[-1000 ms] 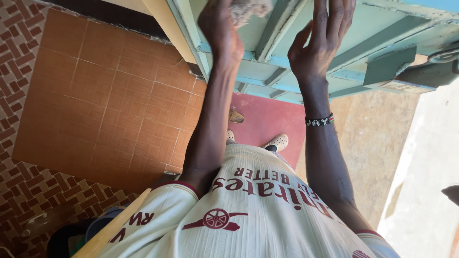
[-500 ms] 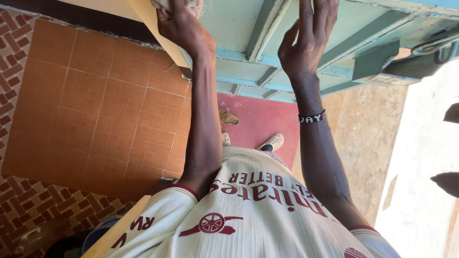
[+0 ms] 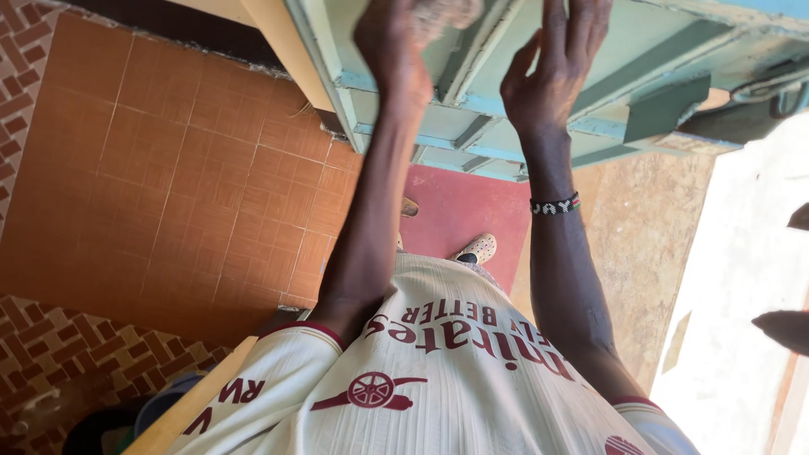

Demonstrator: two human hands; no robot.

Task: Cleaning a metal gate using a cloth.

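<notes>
Cloth [image 3: 438,13]: a pale, rough rag is pressed against the light green door [image 3: 649,42] at the top edge of the view, bunched in the left hand [image 3: 389,50]. The fingers are curled around it in a firm grasp, though the fingertips are cut off by the frame.

Nearest the camera, farthest from the door, is the person's cream ribbed shirt [image 3: 438,379] with dark red print. Both bare arms rise from it toward the door. Left of the shirt, a yellow wooden edge [image 3: 194,404] slants across the lower corner.

Further toward the door, a beaded bracelet [image 3: 554,205] circles the right wrist. Below the door's bottom edge, a pale spotted shoe [image 3: 476,248] stands on a red floor strip [image 3: 463,211], and a tan sandal [image 3: 409,206] peeks out beside the left forearm, closer to the door. Orange square floor tiles [image 3: 168,168] spread to the left of the door, and bare sandy concrete [image 3: 640,253] lies to the right, under the door's far end.

At the door itself, the right hand [image 3: 552,72] lies flat against a panel just right of the cloth. Its fingers are straight, spread and relaxed, holding nothing. A raised green rib of the door runs between the two hands. A yellow door frame [image 3: 286,42] borders the door on the left, and a dark metal latch [image 3: 775,84] sits at the door's right end, well apart from both hands.
</notes>
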